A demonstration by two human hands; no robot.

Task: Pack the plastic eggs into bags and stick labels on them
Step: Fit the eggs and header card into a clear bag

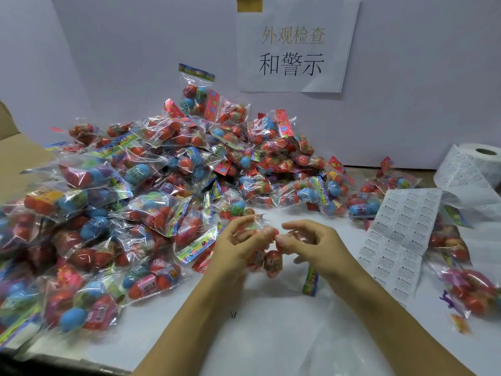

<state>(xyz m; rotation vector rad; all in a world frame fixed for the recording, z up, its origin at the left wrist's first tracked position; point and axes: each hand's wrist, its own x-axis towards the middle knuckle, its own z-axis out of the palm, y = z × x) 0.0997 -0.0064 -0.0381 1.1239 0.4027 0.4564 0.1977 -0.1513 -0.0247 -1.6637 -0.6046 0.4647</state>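
Observation:
Above the white table (257,335), both hands hold one clear bag of red plastic eggs (269,260). My left hand (238,245) grips the bag's upper left side, fingers curled around it. My right hand (311,245) pinches the bag from the right with thumb and fingers. The bag's green header card (310,282) hangs down under my right wrist. A strip of white warning labels (398,240) lies to the right, running from a label roll (477,164).
A big heap of packed egg bags (141,191) covers the left and back of the table. More bags (469,289) lie at the right. A paper sign (295,44) is taped to the wall behind. A cardboard box flap (16,156) shows at far left.

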